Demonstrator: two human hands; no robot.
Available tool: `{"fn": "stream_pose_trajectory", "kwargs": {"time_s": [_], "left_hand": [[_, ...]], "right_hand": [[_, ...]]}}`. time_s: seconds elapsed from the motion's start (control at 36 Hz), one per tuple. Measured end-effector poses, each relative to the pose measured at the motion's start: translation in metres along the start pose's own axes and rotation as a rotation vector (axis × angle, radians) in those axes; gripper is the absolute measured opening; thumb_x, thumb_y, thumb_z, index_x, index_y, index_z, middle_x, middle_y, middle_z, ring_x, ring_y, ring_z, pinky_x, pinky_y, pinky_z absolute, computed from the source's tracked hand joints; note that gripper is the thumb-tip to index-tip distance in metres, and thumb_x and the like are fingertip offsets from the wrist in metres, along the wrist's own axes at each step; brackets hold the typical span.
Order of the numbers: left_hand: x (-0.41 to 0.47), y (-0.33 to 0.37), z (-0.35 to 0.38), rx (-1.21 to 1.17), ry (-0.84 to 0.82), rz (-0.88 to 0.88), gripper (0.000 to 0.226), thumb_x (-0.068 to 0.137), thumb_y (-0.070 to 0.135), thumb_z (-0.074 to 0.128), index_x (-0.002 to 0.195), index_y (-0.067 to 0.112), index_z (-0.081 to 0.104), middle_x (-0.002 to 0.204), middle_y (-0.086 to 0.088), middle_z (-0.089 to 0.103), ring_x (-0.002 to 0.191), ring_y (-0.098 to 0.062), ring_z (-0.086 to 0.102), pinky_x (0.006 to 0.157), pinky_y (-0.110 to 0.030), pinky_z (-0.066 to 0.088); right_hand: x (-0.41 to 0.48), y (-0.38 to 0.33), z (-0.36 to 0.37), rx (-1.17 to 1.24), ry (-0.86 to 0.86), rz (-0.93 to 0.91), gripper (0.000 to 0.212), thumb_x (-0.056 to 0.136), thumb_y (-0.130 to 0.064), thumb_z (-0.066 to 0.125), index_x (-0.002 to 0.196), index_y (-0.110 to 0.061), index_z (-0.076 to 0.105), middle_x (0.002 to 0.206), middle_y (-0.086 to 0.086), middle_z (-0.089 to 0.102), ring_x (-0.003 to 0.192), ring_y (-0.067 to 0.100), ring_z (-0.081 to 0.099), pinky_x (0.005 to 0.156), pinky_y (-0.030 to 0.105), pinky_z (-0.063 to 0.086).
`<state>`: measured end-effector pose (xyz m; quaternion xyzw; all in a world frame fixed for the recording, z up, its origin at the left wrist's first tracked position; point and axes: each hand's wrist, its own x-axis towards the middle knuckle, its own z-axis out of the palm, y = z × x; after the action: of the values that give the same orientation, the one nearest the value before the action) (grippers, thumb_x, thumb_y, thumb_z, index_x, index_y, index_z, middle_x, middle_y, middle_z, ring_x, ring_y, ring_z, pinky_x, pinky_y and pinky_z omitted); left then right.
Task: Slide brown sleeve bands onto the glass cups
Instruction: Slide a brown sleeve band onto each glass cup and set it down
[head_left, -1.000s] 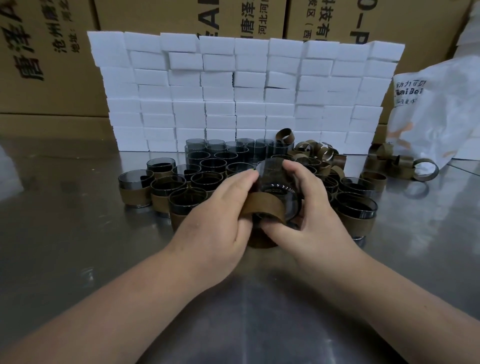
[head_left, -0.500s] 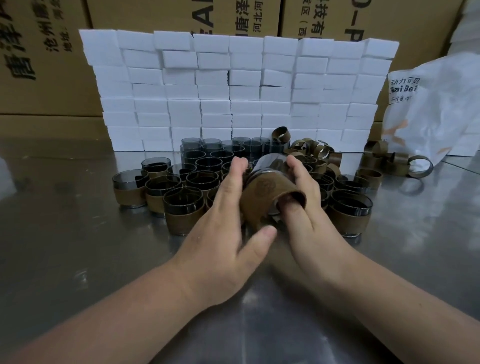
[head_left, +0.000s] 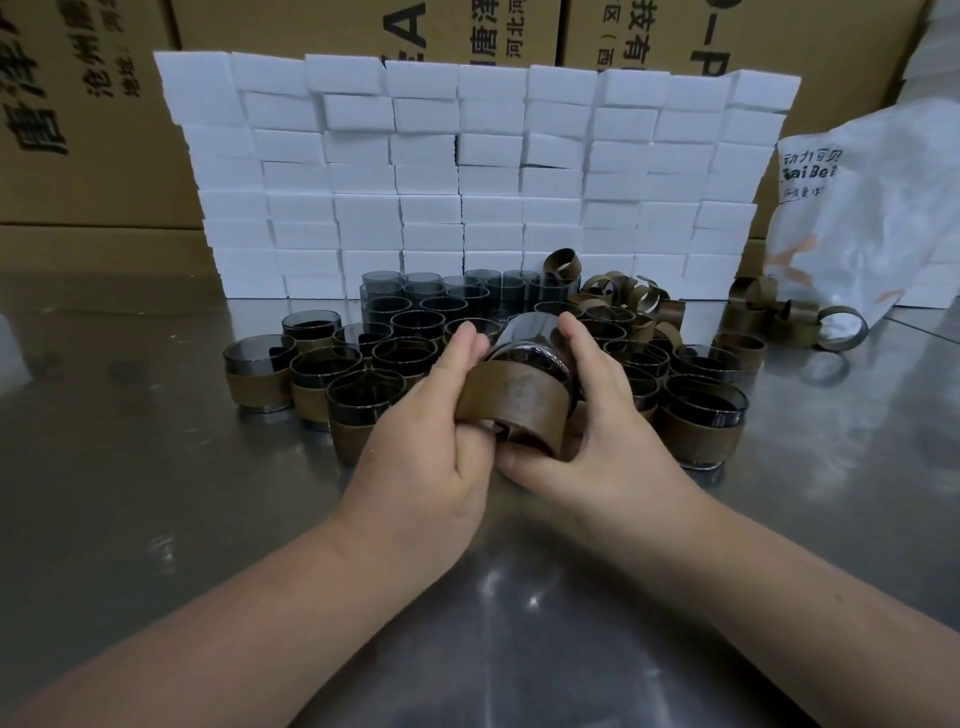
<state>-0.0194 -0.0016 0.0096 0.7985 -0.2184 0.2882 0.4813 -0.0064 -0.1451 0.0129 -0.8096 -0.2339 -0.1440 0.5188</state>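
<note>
One band (head_left: 511, 410) shifted along cup (head_left: 524, 345), left hand (head_left: 431, 457) now gripping

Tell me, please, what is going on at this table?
A person is fitting a brown band onto a glass cup, held tilted above the table. The left hand grips the band's left edge; the right hand holds the cup. The band is only partly on. Banded cups stand to either side, bare cups behind, and loose bands lie to the right, before a wall of white blocks.
</note>
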Motion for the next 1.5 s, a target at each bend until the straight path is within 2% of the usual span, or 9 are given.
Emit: {"fn": "stream_pose_trajectory", "kwargs": {"time_s": [0.17, 0.28, 0.39, 0.5, 0.61, 0.69, 0.86, 1.17, 1.5], "left_hand": [[0.002, -0.005, 0.000, -0.005, 0.002, -0.059, 0.067, 0.074, 0.021, 0.029, 0.142, 0.020, 0.034, 0.125, 0.022, 0.041, 0.117, 0.018, 0.031, 0.093, 0.007, 0.019], [0.002, -0.001, -0.002, -0.010, -0.005, -0.011, 0.049, 0.084, 0.030, 0.032, 0.133, 0.035, 0.027, 0.119, 0.032, 0.037, 0.118, 0.017, 0.032, 0.093, 0.005, 0.022], [0.003, -0.001, -0.005, -0.002, 0.029, 0.020, 0.048, 0.087, 0.040, 0.034, 0.132, 0.024, 0.041, 0.111, 0.031, 0.043, 0.106, 0.020, 0.042, 0.085, 0.005, 0.029], [0.004, -0.004, -0.007, 0.023, 0.064, 0.063, 0.051, 0.088, 0.042, 0.035, 0.127, 0.015, 0.052, 0.105, 0.029, 0.049, 0.098, 0.023, 0.047, 0.081, 0.004, 0.032], [0.005, -0.007, -0.007, 0.008, 0.096, 0.060, 0.037, 0.088, 0.049, 0.040, 0.119, 0.030, 0.048, 0.105, 0.028, 0.051, 0.104, 0.009, 0.049, 0.085, 0.000, 0.035], [0.007, -0.007, -0.008, -0.006, 0.102, 0.095, 0.033, 0.086, 0.049, 0.035, 0.112, 0.036, 0.048, 0.103, 0.026, 0.054, 0.100, 0.011, 0.052, 0.084, -0.002, 0.038], [0.009, -0.006, -0.013, 0.008, 0.116, 0.170, 0.019, 0.088, 0.045, 0.037, 0.104, 0.046, 0.047, 0.095, 0.030, 0.057, 0.092, 0.020, 0.053, 0.079, -0.002, 0.038], [0.014, -0.009, -0.015, -0.019, 0.118, 0.190, 0.039, 0.085, 0.065, 0.034, 0.110, 0.039, 0.051, 0.096, 0.031, 0.058, 0.093, 0.017, 0.055, 0.081, -0.007, 0.042], [0.015, -0.010, -0.013, -0.168, 0.152, 0.040, 0.010, 0.078, 0.035, 0.054, 0.089, 0.034, 0.055, 0.082, 0.022, 0.061, 0.078, 0.015, 0.059, 0.069, -0.003, 0.042]], "right_hand": [[-0.001, -0.003, -0.003, -0.093, -0.037, -0.036, 0.110, 0.056, -0.046, 0.070, 0.146, -0.040, 0.006, 0.135, -0.026, 0.018, 0.107, -0.039, 0.020, 0.082, -0.012, 0.021], [0.000, -0.004, -0.003, 0.058, -0.034, 0.026, 0.118, 0.048, -0.052, 0.070, 0.146, -0.041, 0.004, 0.140, -0.029, 0.032, 0.122, -0.013, 0.041, 0.105, 0.018, 0.035], [-0.002, -0.007, -0.004, 0.151, -0.021, -0.015, 0.099, 0.051, -0.045, 0.071, 0.136, -0.046, 0.020, 0.093, -0.058, 0.044, 0.101, -0.009, 0.059, 0.092, 0.028, 0.047], [-0.002, -0.012, -0.005, 0.157, -0.014, -0.005, 0.062, 0.054, -0.045, 0.069, 0.104, -0.059, 0.035, 0.097, -0.051, 0.051, 0.096, -0.005, 0.063, 0.088, 0.027, 0.049], [-0.002, -0.012, -0.005, 0.155, 0.003, 0.025, 0.078, 0.050, -0.049, 0.068, 0.121, -0.056, 0.037, 0.107, -0.036, 0.059, 0.101, 0.002, 0.062, 0.094, 0.033, 0.048], [-0.003, -0.014, -0.006, 0.163, 0.011, 0.057, 0.100, 0.053, -0.040, 0.073, 0.143, -0.037, 0.028, 0.097, -0.013, 0.070, 0.086, 0.001, 0.066, 0.081, 0.024, 0.049], [-0.005, -0.019, -0.011, 0.211, 0.013, 0.063, 0.088, 0.072, -0.009, 0.072, 0.146, -0.021, 0.026, 0.050, -0.024, 0.057, 0.050, -0.007, 0.054, 0.051, 0.002, 0.036], [-0.002, -0.021, -0.006, 0.293, 0.023, 0.112, 0.084, 0.073, -0.002, 0.065, 0.146, -0.023, 0.029, 0.066, -0.016, 0.068, 0.083, 0.002, 0.065, 0.074, 0.016, 0.051], [-0.003, -0.022, -0.008, 0.298, 0.034, 0.131, 0.079, 0.075, 0.005, 0.063, 0.143, -0.024, 0.034, 0.056, -0.008, 0.065, 0.047, 0.002, 0.048, 0.047, 0.011, 0.040]]}}
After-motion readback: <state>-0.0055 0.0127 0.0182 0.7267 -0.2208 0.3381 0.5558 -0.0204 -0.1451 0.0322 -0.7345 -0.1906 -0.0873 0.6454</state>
